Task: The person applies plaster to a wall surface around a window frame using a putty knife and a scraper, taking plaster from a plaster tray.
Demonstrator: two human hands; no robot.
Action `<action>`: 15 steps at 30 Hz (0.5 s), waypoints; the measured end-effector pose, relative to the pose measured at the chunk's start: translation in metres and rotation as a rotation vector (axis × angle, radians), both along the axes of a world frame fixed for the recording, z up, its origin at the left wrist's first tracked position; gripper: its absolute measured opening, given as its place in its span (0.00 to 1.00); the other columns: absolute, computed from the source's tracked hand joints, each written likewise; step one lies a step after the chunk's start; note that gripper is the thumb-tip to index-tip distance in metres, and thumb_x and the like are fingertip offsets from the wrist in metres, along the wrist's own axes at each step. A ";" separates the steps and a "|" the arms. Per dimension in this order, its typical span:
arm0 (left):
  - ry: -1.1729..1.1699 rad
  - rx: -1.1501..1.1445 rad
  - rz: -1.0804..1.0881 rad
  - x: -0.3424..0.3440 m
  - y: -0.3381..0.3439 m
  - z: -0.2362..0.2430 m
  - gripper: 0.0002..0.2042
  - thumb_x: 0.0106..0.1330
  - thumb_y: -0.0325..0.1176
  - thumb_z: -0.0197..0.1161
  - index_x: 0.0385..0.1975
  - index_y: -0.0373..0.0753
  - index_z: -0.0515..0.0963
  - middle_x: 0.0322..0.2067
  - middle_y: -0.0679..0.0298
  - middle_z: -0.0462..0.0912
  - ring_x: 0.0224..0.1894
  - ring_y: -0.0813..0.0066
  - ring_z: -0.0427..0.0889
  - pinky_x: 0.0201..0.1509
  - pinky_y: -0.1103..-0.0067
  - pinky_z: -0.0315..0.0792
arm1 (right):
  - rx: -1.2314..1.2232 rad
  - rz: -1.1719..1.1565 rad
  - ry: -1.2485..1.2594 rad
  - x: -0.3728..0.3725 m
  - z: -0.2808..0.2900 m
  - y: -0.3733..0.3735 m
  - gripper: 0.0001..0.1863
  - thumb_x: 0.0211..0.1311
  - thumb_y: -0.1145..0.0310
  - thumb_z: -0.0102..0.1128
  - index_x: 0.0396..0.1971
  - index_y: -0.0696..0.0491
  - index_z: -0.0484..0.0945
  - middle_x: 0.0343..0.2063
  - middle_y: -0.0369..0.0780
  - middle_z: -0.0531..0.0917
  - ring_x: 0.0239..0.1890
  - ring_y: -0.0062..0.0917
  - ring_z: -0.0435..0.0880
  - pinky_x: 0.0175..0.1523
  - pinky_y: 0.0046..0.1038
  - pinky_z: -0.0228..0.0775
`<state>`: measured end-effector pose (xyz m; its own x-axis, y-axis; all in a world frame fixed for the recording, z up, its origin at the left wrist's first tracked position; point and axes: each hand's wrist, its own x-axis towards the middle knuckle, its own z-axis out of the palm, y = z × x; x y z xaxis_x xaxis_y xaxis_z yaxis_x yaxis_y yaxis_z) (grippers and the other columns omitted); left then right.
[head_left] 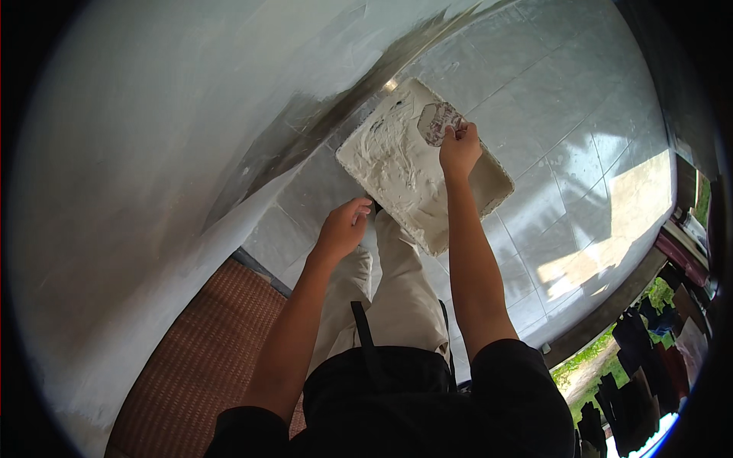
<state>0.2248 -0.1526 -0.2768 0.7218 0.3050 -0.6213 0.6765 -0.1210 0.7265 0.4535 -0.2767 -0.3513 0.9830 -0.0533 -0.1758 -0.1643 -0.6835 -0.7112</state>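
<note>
A shallow rectangular tray point(495, 197) sits on the floor ahead of me, spread with thick off-white plaster point(389, 153). My right hand point(462, 153) is closed around a scraper, above the tray's right part. The scraper's broad blade point(437, 124) is smeared with plaster and brown patches; its handle is mostly hidden in my fingers. My left hand point(342, 229) hangs left of the tray's near corner, apart from it. Its fingers curl loosely inward, and nothing shows in them.
A grey, smoothed wall point(175, 130) rises along my left. Grey floor tiles point(534, 114) surround the tray, sunlit at right. A brown woven mat point(206, 343) lies at lower left. Dark cloth-like pieces point(634, 404) and greenery show at lower right.
</note>
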 end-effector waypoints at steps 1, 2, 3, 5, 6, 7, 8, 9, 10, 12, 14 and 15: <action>0.004 -0.001 0.000 -0.003 0.002 -0.001 0.14 0.64 0.25 0.53 0.49 0.35 0.75 0.42 0.53 0.84 0.45 0.61 0.83 0.50 0.73 0.75 | -0.001 0.000 0.004 0.003 -0.001 0.004 0.09 0.53 0.71 0.65 0.31 0.57 0.75 0.23 0.46 0.83 0.27 0.40 0.84 0.36 0.37 0.74; 0.012 -0.008 0.003 -0.005 0.003 -0.001 0.14 0.64 0.25 0.53 0.49 0.35 0.75 0.42 0.53 0.84 0.45 0.61 0.83 0.50 0.73 0.75 | -0.001 0.081 -0.072 0.006 -0.001 0.008 0.08 0.53 0.72 0.65 0.31 0.57 0.74 0.22 0.47 0.82 0.27 0.42 0.83 0.35 0.38 0.73; 0.019 -0.014 0.007 -0.008 0.005 -0.002 0.14 0.64 0.24 0.53 0.49 0.34 0.75 0.42 0.53 0.84 0.45 0.62 0.83 0.50 0.73 0.75 | 0.000 0.163 -0.148 0.010 -0.002 0.012 0.08 0.54 0.73 0.64 0.31 0.57 0.74 0.22 0.48 0.82 0.27 0.44 0.83 0.35 0.39 0.73; 0.043 -0.017 0.010 -0.012 0.007 -0.001 0.14 0.64 0.24 0.53 0.49 0.34 0.75 0.42 0.52 0.83 0.46 0.62 0.83 0.50 0.73 0.75 | -0.030 0.237 -0.203 0.019 -0.004 0.018 0.08 0.53 0.73 0.63 0.31 0.57 0.74 0.22 0.49 0.81 0.27 0.46 0.82 0.34 0.41 0.73; 0.063 -0.016 0.012 -0.013 0.008 -0.001 0.14 0.65 0.24 0.52 0.49 0.34 0.75 0.43 0.52 0.83 0.46 0.62 0.83 0.50 0.73 0.75 | -0.057 0.311 -0.261 0.025 -0.005 0.021 0.08 0.53 0.74 0.63 0.30 0.56 0.73 0.22 0.50 0.81 0.27 0.47 0.82 0.34 0.43 0.72; 0.067 -0.021 0.016 -0.014 0.010 -0.001 0.14 0.65 0.24 0.52 0.49 0.34 0.75 0.43 0.52 0.83 0.46 0.62 0.83 0.50 0.73 0.75 | -0.061 0.315 -0.257 0.030 -0.005 0.024 0.08 0.53 0.74 0.63 0.30 0.56 0.73 0.22 0.50 0.81 0.27 0.47 0.82 0.34 0.43 0.72; 0.074 -0.031 0.001 -0.015 0.012 0.000 0.14 0.66 0.24 0.51 0.50 0.34 0.74 0.44 0.53 0.83 0.47 0.64 0.83 0.51 0.74 0.74 | -0.063 0.347 -0.281 0.036 -0.005 0.026 0.08 0.53 0.74 0.63 0.30 0.56 0.73 0.22 0.50 0.81 0.27 0.48 0.82 0.33 0.44 0.72; 0.082 -0.042 -0.014 -0.015 0.013 0.000 0.14 0.68 0.24 0.50 0.52 0.34 0.74 0.45 0.54 0.82 0.47 0.66 0.82 0.52 0.74 0.73 | -0.064 0.379 -0.305 0.041 -0.005 0.028 0.08 0.52 0.74 0.63 0.30 0.56 0.73 0.22 0.51 0.81 0.27 0.49 0.81 0.33 0.45 0.72; 0.084 -0.045 -0.010 -0.015 0.014 -0.001 0.14 0.68 0.24 0.50 0.52 0.34 0.74 0.45 0.54 0.82 0.47 0.66 0.82 0.52 0.74 0.73 | -0.066 0.384 -0.302 0.044 -0.006 0.031 0.08 0.52 0.74 0.63 0.30 0.56 0.73 0.22 0.51 0.81 0.27 0.49 0.81 0.33 0.45 0.72; 0.084 -0.038 0.026 -0.015 0.016 -0.001 0.14 0.65 0.24 0.52 0.50 0.34 0.75 0.43 0.53 0.83 0.46 0.62 0.83 0.51 0.73 0.74 | -0.135 0.448 -0.299 0.048 -0.008 0.036 0.08 0.52 0.74 0.63 0.31 0.55 0.73 0.21 0.51 0.80 0.27 0.50 0.81 0.33 0.46 0.72; 0.074 -0.040 0.036 -0.018 0.018 -0.003 0.14 0.65 0.25 0.52 0.50 0.34 0.75 0.43 0.53 0.83 0.46 0.62 0.83 0.51 0.74 0.74 | -0.146 0.463 -0.292 0.048 -0.008 0.039 0.08 0.52 0.73 0.63 0.31 0.55 0.74 0.21 0.51 0.80 0.27 0.50 0.81 0.33 0.46 0.72; 0.060 -0.041 0.040 -0.019 0.019 -0.004 0.14 0.65 0.25 0.52 0.50 0.34 0.74 0.43 0.53 0.83 0.46 0.62 0.83 0.51 0.74 0.74 | -0.156 0.473 -0.288 0.048 -0.007 0.041 0.09 0.52 0.73 0.63 0.31 0.55 0.74 0.21 0.51 0.80 0.27 0.50 0.81 0.34 0.46 0.72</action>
